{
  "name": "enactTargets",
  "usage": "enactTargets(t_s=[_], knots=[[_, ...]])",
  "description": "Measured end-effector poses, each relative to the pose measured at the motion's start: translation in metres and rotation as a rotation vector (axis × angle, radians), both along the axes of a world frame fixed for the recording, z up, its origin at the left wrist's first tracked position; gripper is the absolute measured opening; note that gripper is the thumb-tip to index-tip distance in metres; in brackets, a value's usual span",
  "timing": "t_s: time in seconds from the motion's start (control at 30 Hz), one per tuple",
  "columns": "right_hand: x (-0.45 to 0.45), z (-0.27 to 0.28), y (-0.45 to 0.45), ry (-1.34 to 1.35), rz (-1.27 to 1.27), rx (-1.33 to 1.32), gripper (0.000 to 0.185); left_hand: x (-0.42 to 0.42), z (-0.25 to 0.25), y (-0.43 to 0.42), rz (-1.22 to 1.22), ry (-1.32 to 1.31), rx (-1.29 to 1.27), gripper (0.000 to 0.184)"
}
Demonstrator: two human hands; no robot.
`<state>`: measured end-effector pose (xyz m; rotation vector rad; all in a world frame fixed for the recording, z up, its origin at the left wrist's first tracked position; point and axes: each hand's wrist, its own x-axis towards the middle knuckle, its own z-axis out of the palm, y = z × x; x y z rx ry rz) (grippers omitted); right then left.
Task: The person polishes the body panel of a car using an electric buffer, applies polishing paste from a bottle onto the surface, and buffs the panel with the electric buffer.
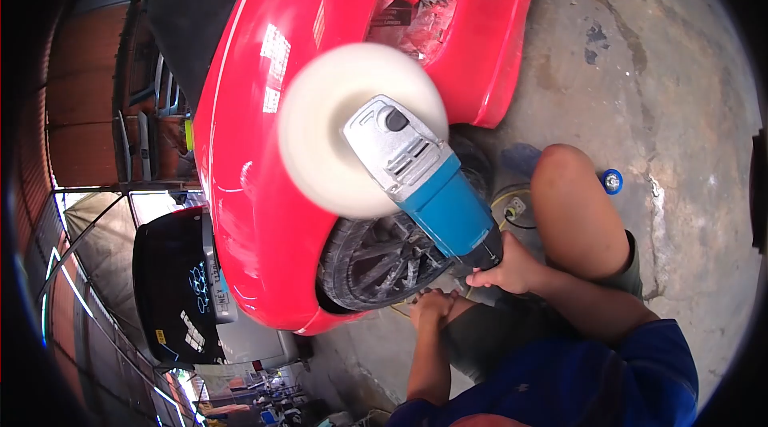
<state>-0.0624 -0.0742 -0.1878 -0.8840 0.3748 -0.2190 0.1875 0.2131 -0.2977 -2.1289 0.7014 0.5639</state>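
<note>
My right hand (pixel 510 269) is wrapped round the rear handle of a blue and silver electric polisher (pixel 448 201). Its round white pad (pixel 320 135) looks smeared by spinning and lies over the glossy red car body (pixel 264 243), above the wheel. Whether the pad presses on the paint is hard to tell from this angle. My left hand (pixel 433 306) rests by my bent left knee, holding no tool, its fingers laid loosely over. Just beyond it is the dusty dark wheel (pixel 384 263) of the red car.
Crumpled masking material (pixel 416 15) fills an opening in the red body. A cord with a socket (pixel 514 207) lies by my right knee, and a small blue round item (pixel 612 181) sits on the cracked concrete floor (pixel 680 107). A black vehicle (pixel 172 283) stands at left.
</note>
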Motion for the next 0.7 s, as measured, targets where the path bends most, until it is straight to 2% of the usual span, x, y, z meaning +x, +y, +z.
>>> enactTargets(t_s=[0.07,0.13,0.2,0.23,0.27,0.33,0.4,0.43,0.53,0.57,0.7], knots=[[-0.003,0.0,0.0,0.043,0.02,-0.074,0.024,0.005,0.017,-0.018,0.158,0.165,0.055,0.078],[0.001,-0.011,0.015,-0.026,-0.014,-0.17,0.028,-0.014,0.061,-0.056,0.277,0.369,0.025,0.072],[0.004,-0.012,0.019,-0.038,-0.006,-0.226,0.033,-0.021,0.077,-0.057,0.58,0.519,-0.716,0.079],[0.002,-0.006,0.02,-0.01,0.034,-0.232,0.036,-0.03,0.089,-0.059,0.653,0.561,-1.051,0.081],[0.0,-0.003,0.023,0.019,0.08,-0.239,0.039,-0.039,0.1,-0.061,0.684,0.641,-1.373,0.084],[0.006,-0.007,0.038,0.025,0.094,-0.27,0.041,-0.069,0.139,-0.091,0.558,0.737,-1.948,0.087],[0.008,-0.009,0.049,0.036,0.144,-0.319,0.043,-0.087,0.182,-0.122,0.215,0.797,-2.026,0.099],[0.009,-0.009,0.052,0.066,0.211,-0.373,0.048,-0.084,0.189,-0.126,0.185,0.88,-2.029,0.1],[0.011,-0.003,0.048,0.062,0.307,-0.414,0.051,-0.114,0.217,-0.171,0.215,0.748,-2.112,0.099],[0.011,0.0,0.044,0.062,0.25,-0.409,0.049,-0.11,0.215,-0.173,0.234,0.819,-2.156,0.093],[0.011,-0.017,0.047,0.002,0.105,-0.295,0.047,-0.102,0.219,-0.193,0.255,0.879,-2.011,0.087]])
